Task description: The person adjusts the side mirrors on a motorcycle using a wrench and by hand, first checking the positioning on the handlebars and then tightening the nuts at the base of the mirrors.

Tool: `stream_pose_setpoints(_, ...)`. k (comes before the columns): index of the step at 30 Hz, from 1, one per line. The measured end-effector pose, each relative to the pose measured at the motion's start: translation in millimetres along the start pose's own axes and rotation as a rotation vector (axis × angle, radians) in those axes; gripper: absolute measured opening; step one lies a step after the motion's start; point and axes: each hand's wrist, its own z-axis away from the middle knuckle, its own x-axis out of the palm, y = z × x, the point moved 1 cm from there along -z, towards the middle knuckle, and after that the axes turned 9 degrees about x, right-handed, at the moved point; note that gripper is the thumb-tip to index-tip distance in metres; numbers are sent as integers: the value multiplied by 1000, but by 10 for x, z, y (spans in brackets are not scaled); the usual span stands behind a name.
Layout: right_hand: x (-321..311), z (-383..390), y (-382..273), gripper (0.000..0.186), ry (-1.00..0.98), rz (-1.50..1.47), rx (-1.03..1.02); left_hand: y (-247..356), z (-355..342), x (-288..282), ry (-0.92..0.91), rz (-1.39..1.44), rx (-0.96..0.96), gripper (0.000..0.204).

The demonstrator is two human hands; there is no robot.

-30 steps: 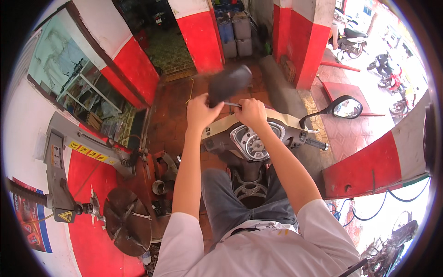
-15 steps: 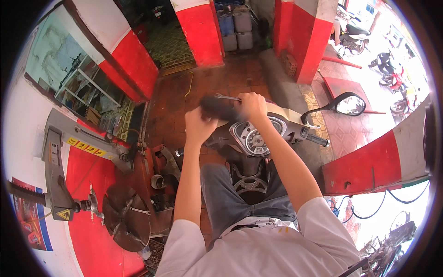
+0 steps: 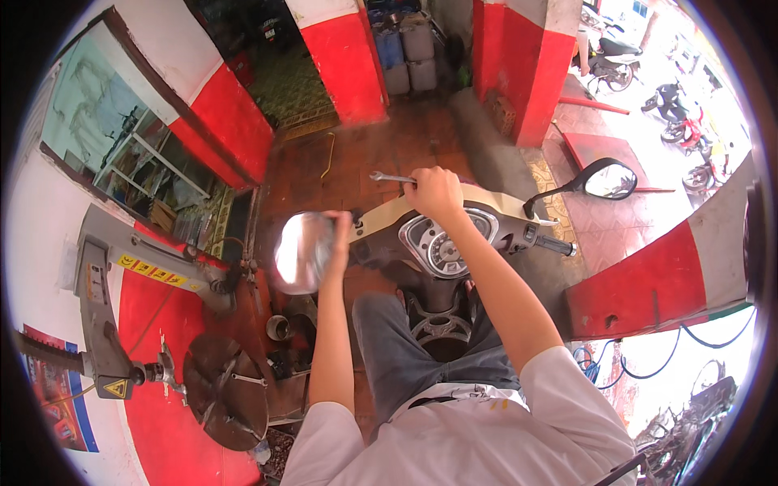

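A rear-view mirror (image 3: 298, 255), smeared by motion, is in my left hand (image 3: 339, 243) with its bright glass showing. My left fingers grip its inner side, left of the scooter's handlebar. Above the scooter's beige front cover (image 3: 494, 200), my right hand (image 3: 438, 194) is closed round a metal wrench (image 3: 391, 176), whose open jaw points left. Just below that hand lies the round instrument dial (image 3: 448, 249). The other mirror (image 3: 611, 180) stands on its stalk at the right, near the right handlebar grip (image 3: 557, 245).
A grey tyre machine (image 3: 154, 259) with a round turntable (image 3: 227, 393) stands at the left. Red-and-white pillars (image 3: 535, 77) rise ahead, with stacked plastic cans (image 3: 417, 53) behind. A yellow cord (image 3: 330, 154) lies on the tiles. Several motorbikes (image 3: 614, 61) are parked outside.
My left hand has carried the mirror left and down, away from my right hand, and its glass now shows. My right hand, still with the wrench, stays over the front cover.
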Motion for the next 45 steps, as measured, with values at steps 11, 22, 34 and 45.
stream_pose_setpoints(11, -37, -28, -38, 23, -5, -46, -18, -480, -966, 89, 26, -217, -297, 23)
stream_pose_setpoints(22, -51, 27, -56, 22, -20, -39, -17, 236, -219, 325, -215, -650, 294, 15)
stream_pose_setpoints(34, -47, -2, -8, 24, -21, -39, -22, -165, -125, -175, -55, 383, -185, 27)
stream_pose_setpoints(45, -137, 327, -83, 30, 73, -19, -431, -323, -613, -96, -66, 648, -423, 49)
